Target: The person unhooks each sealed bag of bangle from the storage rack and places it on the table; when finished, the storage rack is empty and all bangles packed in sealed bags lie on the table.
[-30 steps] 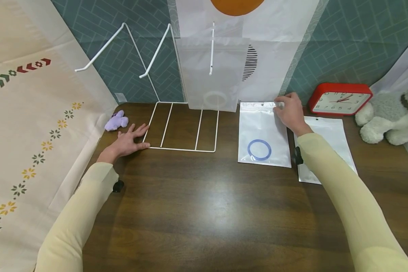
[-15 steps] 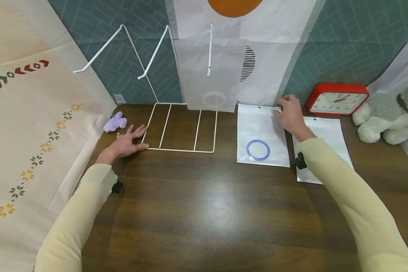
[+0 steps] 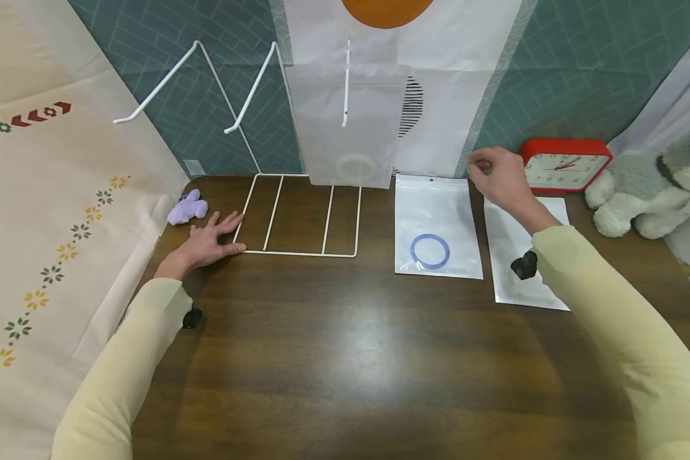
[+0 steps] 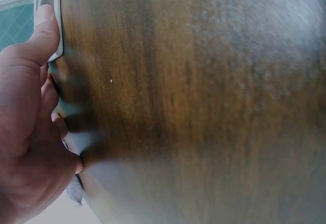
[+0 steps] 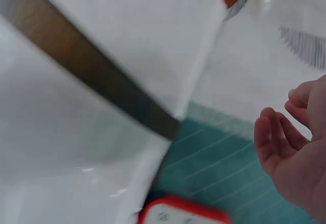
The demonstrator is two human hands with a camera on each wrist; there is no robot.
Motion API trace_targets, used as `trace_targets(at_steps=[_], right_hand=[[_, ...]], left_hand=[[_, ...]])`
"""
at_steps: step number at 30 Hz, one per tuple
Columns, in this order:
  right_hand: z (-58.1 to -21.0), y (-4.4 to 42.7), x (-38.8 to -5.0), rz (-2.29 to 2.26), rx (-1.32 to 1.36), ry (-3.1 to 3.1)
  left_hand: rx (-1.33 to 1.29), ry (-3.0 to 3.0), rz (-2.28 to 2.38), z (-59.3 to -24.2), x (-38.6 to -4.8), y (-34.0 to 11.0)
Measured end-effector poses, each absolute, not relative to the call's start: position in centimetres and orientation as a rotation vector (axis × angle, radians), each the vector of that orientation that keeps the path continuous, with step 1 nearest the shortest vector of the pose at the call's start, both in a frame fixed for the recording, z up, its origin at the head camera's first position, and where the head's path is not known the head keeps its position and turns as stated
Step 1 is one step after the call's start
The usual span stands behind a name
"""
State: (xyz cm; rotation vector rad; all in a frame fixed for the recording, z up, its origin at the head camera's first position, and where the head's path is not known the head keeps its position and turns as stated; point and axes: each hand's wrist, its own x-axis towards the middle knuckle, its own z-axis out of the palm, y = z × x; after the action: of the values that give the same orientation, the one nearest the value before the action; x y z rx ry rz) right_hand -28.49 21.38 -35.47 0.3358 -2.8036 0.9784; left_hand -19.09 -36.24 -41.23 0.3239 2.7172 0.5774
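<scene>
Fingers (image 3: 228,223) of the left hand (image 3: 204,246) spread against the white rack (image 3: 299,254) in the head view; on the table (image 3: 322,358), the ringed pouch (image 3: 437,207) lay between rack and red clock (image 3: 598,148), numerals readable. Left wrist: thumb (image 4: 47,30) touched the rack. Right wrist: right hand (image 5: 303,160) curled loosely, gripping nothing.

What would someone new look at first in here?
Probably the bright red clock at the back right of the table, with a fluffy grey-and-white toy to its right. Next, perhaps the white wire rack at the back left. Between rack and clock lies a silvery bag showing a blue ring.
</scene>
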Motion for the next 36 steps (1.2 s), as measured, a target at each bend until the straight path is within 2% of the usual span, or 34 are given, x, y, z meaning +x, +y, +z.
trace_targets(at_steps=[17, 26, 36], right_hand=[[-28.2, 14.8, -27.0, 1.365, 0.592, -2.631], [-25.1, 12.3, -28.8, 1.63, 0.659, -2.458], [-23.1, 10.6, -30.6, 1.828, 0.599, -2.463]], left_hand=[[0.341, 2.725, 0.587, -41.3, -19.1, -36.3], [0.334, 2.723, 0.581, -41.3, -19.2, -36.3], [0.337, 2.724, 0.578, -41.5, -19.2, -36.4]])
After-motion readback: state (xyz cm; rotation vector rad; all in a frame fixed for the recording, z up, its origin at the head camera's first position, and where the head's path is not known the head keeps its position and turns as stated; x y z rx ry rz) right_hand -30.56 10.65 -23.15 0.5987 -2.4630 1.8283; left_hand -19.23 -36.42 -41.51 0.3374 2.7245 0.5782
